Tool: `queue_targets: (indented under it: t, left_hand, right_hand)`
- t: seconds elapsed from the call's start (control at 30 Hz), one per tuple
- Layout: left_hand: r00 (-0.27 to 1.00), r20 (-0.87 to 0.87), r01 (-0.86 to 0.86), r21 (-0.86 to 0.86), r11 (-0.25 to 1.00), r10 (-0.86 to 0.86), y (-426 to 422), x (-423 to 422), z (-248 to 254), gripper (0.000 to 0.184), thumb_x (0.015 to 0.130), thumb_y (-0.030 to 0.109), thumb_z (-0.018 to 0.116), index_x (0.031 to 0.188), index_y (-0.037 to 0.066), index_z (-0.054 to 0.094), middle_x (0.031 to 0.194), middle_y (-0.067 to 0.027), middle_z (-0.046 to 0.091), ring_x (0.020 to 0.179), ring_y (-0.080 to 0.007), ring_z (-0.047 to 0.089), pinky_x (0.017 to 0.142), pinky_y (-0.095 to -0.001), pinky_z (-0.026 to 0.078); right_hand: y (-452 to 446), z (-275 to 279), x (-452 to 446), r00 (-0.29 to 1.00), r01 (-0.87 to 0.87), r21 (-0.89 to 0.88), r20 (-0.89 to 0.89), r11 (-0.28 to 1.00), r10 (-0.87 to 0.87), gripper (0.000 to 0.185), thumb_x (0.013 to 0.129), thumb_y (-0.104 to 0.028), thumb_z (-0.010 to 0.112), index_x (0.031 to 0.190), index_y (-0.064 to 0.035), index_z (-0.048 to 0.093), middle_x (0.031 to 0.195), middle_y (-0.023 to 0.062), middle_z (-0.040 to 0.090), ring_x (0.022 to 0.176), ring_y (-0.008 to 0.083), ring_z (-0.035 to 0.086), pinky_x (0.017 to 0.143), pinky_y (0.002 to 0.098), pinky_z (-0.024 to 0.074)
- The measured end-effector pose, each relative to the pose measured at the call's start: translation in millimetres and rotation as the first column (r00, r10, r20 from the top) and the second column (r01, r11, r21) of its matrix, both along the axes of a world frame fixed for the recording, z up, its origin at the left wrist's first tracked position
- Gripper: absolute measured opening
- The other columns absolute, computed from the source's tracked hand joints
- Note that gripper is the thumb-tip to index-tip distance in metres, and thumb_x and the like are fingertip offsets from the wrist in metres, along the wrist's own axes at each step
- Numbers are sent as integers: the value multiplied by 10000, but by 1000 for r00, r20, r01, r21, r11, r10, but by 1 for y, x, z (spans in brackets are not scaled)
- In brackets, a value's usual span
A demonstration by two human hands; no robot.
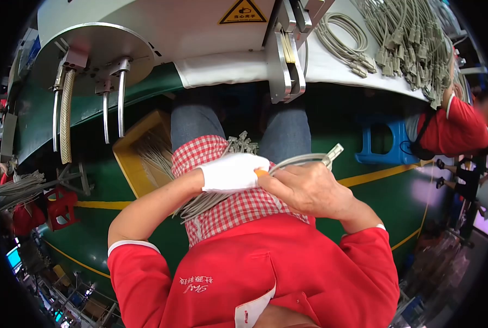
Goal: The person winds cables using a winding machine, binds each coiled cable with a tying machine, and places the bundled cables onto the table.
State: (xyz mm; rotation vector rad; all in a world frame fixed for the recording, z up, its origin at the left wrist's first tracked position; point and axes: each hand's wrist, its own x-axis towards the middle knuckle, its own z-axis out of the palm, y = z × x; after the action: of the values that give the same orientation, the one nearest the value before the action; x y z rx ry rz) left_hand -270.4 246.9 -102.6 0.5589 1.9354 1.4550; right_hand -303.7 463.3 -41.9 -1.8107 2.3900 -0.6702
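Arching past the pinched-shut right hand (316, 188), a grey plastic cable (303, 158)—white-gloved left hand (234, 171) unreadable—hung above red-checked cloth (244, 210), green floor (358, 218).

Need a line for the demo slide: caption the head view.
White-gloved left hand meets right hand, holding a gray cable above a checkered apron.

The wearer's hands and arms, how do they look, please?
The left hand wears a white glove; the right hand has no glove. Both sleeves are short and red, with white edging. Something orange shows where the hands meet.
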Motion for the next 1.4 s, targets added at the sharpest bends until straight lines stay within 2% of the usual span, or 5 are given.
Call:
queue_targets:
  t: [0.2,0.5,0.57,1.1,1.4]
  left_hand:
    - [713,687,-259,440,860,-137,6,-5,25,209,912,192,550,1047,36,584,907,-18,610,748,-26,557,608,-166,429]
    - [811,417,-577,452,681,410,-18,23,19,480,814,85,715,1242,15,508,883,3,553,777,-48,510,698,-187,410]
    - [765,422,-644,477,598,486,-17,31,22,547,805,84,727,1289,15,480,881,5,550,782,-47,506,708,-186,409]
    - [13,157,-996,-87,27,988,-135,188,-38,518,870,113,661,1346,59,464,939,-34,616,792,-108,563,715,-248,465]
    - [575,-263,-728,-596,338,775,-148,218,-70,483,781,-62,507,1238,82,568,1263,-147,560,1216,-323,490,1051,-366,376]
  right_hand:
    - [65,10,-12,844,370,-126,460,920,-277,317,741,-42,701,1041,-62,599,725,47,635,555,123,590,481,253,455]
    - [83,73,-109,639,461,-862,157,211,-753,222,833,3,679,1028,-5,573,847,93,672,630,104,600,528,219,445]
    - [71,50,-170,493,268,-777,-398,570,-774,254,829,-55,707,1050,-33,583,874,89,689,612,140,626,540,265,482]
    - [30,-72,-241,632,637,-82,-514,767,-580,462,875,-292,628,1221,2,546,1130,212,598,1054,389,555,896,448,441]
    - [26,-102,-68,561,745,-566,246,352,-791,167,911,-20,592,1066,40,580,1029,105,613,890,180,575,825,289,469]
